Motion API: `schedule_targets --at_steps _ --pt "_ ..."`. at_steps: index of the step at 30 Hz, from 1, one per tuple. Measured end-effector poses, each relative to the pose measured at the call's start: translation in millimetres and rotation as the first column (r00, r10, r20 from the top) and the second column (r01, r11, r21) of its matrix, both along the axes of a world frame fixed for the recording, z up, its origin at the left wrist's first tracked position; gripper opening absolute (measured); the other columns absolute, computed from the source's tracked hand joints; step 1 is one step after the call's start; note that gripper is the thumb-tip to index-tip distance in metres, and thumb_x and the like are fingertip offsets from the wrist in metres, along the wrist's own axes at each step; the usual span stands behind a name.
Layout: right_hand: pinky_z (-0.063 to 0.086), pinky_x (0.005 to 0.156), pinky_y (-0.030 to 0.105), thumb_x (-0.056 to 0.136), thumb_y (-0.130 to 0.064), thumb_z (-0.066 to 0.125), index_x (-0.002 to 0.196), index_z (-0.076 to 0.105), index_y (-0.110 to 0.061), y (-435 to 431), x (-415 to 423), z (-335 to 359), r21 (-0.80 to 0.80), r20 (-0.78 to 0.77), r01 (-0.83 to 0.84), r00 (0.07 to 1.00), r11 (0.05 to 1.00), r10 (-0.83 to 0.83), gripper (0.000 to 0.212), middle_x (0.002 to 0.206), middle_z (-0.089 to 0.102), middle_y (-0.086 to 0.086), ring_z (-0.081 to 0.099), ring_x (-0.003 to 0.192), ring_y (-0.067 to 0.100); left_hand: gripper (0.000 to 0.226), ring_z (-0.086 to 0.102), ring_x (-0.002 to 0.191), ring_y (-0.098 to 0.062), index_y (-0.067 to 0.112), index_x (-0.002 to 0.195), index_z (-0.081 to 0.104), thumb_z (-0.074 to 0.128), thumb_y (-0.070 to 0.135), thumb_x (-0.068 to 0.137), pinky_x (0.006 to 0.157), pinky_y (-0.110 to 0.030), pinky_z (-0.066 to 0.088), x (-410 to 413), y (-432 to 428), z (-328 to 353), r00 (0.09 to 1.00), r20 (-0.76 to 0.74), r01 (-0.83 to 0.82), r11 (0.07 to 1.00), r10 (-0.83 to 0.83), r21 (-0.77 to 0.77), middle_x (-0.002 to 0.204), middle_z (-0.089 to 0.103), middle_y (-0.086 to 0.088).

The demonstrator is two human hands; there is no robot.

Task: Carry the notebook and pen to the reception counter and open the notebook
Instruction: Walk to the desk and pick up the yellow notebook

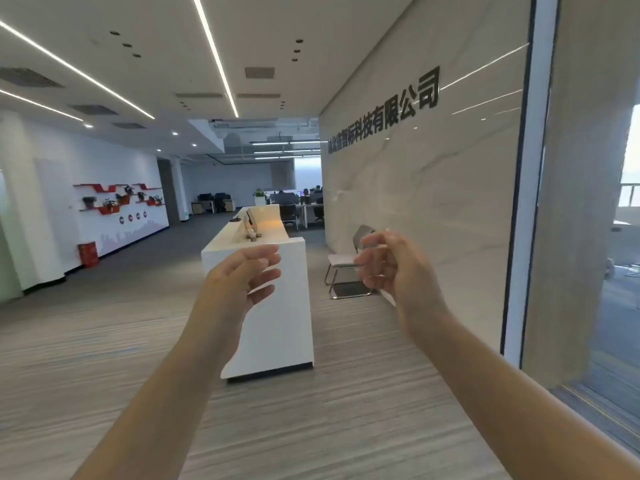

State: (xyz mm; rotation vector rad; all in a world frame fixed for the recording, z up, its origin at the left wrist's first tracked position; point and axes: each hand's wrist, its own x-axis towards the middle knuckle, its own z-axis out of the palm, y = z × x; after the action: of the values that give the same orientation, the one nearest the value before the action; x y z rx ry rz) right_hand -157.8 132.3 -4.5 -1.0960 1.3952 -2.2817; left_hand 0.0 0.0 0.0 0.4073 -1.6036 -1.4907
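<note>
Both of my arms reach forward in the head view. My left hand [242, 275] is open with loosely curled fingers and holds nothing. My right hand [394, 265] is open too, its fingers apart and empty. Ahead stands the long white reception counter [277, 317], its near end panel just beyond my left hand. No notebook or pen shows in my hands. Small dark objects [251, 233] lie on the counter top farther back, too small to identify.
A grey chair [349, 268] stands against the marble wall [415, 188] to the right of the counter. A glass partition [540, 202] lies at the far right. A red box [88, 254] sits by the left wall. Striped carpet floor [104, 341] spreads around the counter.
</note>
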Motion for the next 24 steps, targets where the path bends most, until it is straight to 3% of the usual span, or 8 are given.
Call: schedule_targets --at_steps 4,11,20,24 --pt "0.044 0.056 0.028 0.097 -0.027 0.037 0.082 0.063 -0.011 -79 -68 11 0.012 0.027 0.041 0.999 0.999 -0.041 0.034 0.070 0.065 0.009 0.056 0.059 0.018 0.025 0.063 0.104 -0.023 0.019 0.100 0.068 0.044 0.014 0.096 0.087 -0.033 0.051 -75 -84 12 0.999 0.032 0.005 1.000 -0.005 0.020 0.111 0.068 -0.007" --pt "0.044 0.058 0.027 0.098 -0.027 0.036 0.080 0.063 -0.015 -185 -200 16 0.034 0.052 0.112 0.992 0.993 -0.114 0.035 0.060 0.067 -0.001 0.058 0.058 0.016 0.028 0.063 0.102 -0.022 0.022 0.094 0.069 0.043 0.013 0.097 0.081 -0.031 0.051 -213 -201 19 0.999 0.034 0.040 0.999 -0.041 0.024 0.105 0.068 -0.004" --pt "0.041 0.056 0.026 0.098 -0.026 0.036 0.081 0.062 -0.014 -326 -443 0 0.017 0.061 0.120 0.991 0.993 -0.121 0.033 0.059 0.064 -0.001 0.056 0.053 0.013 0.028 0.065 0.098 -0.017 0.023 0.096 0.069 0.043 0.012 0.096 0.085 -0.032 0.051 -459 -340 1 0.999 0.029 0.035 0.999 -0.036 0.024 0.101 0.070 0.000" --pt "0.042 0.053 0.023 0.098 -0.026 0.037 0.083 0.062 -0.014 -382 -549 7 0.014 0.048 0.102 0.994 0.995 -0.102 0.031 0.061 0.064 0.001 0.056 0.054 0.013 0.027 0.066 0.097 -0.013 0.025 0.096 0.069 0.044 0.013 0.096 0.079 -0.028 0.052 -561 -394 6 0.999 0.032 0.001 1.000 -0.001 0.022 0.100 0.071 0.004"
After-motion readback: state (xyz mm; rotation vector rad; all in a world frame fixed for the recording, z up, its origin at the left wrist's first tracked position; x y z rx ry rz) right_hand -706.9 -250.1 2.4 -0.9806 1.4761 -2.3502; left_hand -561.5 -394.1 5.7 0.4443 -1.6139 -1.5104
